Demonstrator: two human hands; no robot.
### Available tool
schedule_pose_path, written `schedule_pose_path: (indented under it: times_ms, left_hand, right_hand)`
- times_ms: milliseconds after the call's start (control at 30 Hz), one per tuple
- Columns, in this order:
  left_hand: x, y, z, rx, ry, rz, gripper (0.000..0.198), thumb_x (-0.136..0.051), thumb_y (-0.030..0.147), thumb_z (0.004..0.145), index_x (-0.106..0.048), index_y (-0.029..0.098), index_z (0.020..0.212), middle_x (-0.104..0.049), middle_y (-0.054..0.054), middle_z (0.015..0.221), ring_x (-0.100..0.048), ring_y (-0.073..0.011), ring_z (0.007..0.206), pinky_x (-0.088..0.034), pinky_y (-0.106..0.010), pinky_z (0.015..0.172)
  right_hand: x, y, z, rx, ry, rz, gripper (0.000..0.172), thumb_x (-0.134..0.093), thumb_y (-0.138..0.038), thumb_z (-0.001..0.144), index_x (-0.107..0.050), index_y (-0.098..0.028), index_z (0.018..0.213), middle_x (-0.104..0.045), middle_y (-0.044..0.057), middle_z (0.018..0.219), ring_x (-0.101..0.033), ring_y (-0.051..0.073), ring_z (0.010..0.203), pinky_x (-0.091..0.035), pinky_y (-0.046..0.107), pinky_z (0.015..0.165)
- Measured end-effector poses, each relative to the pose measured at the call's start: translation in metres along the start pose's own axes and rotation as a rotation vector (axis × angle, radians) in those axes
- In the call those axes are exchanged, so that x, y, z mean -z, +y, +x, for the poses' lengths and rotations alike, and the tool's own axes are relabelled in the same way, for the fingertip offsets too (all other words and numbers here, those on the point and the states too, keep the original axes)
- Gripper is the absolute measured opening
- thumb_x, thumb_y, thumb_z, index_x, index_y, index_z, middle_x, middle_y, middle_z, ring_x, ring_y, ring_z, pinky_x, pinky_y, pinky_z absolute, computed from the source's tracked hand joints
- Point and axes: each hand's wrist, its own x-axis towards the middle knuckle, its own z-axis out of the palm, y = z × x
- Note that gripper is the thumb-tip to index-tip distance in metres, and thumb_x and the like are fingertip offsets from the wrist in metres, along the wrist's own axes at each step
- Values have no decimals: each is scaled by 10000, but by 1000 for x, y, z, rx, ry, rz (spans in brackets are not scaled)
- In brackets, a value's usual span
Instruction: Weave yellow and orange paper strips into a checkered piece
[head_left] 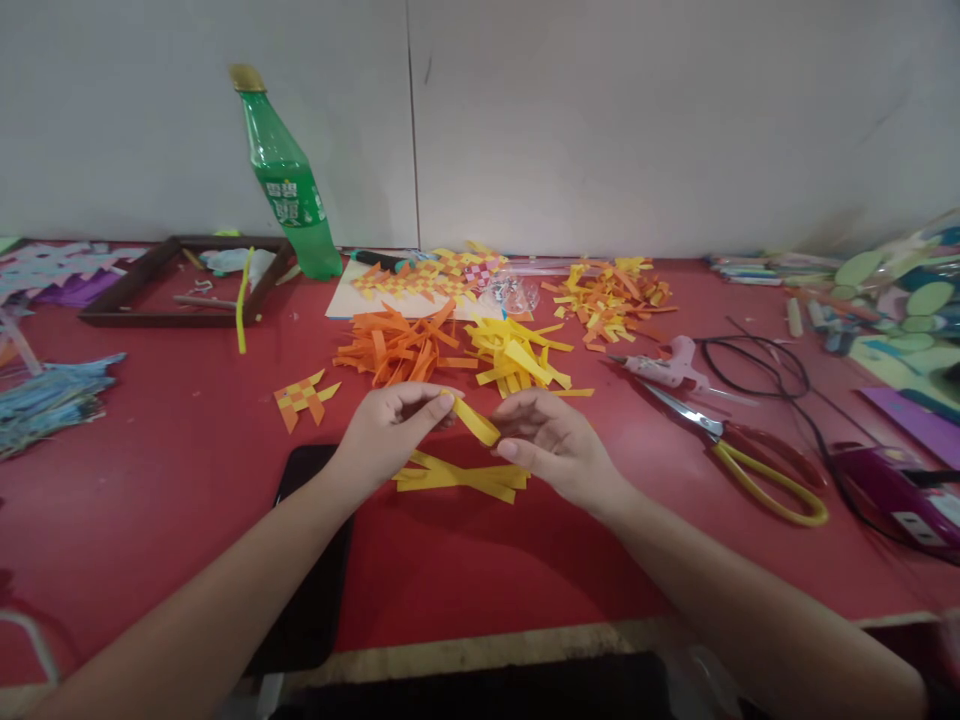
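Observation:
Between finger and thumb, my left hand (401, 420) pinches the ends of a yellow paper strip (476, 423) bent into a loop. My right hand (559, 445) is at the loop's rounded end, fingers curled apart; whether it touches the paper I cannot tell. Below both hands, several yellow strips (457, 478) lie crossed on the red table. Just beyond are a heap of orange strips (397, 343) and a heap of yellow strips (521, 355). A woven orange and yellow paper fish (304, 398) lies left of my left hand.
A black phone (307, 580) lies under my left forearm. To the right are scissors (739, 455), a pink glue gun (667, 365) and a black cord (802, 385). A green bottle (289, 190) stands behind, beside a brown frame (165, 318). Woven pieces (420, 280) and cut scraps (611, 300) lie further back.

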Motion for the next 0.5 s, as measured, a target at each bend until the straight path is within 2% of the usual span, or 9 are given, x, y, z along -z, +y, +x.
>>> schedule_pose_path:
  times_ms: [67,233,500]
  left_hand:
    - [-1,1,0,4,-25,9,265,-700,417,816,-745,179,921,-756,-34,852,-687,-153,786,-561,-255,767]
    - [-2,3,-1,21,-72,-3,259,-701,404,812,-741,176,930,-757,-32,831,-689,-146,779,-557,-245,764]
    - [-2,3,-2,-31,-78,25,205,-702,363,811,-724,173,885,-741,-29,835,-675,-140,785,-538,-236,749]
  right_hand:
    - [-1,2,-1,3,-3,9,337,-806,-318,689,-583,-208,915,-664,20,869,-669,128,755,-577,254,684]
    - [-1,0,0,-20,61,-104,264,-740,-370,768,-565,-187,842,-668,19,753,-699,140,671,-557,230,580]
    - [0,-2,1,-9,122,-99,265,-739,-379,773,-565,-186,823,-680,13,724,-724,150,655,-598,243,622]
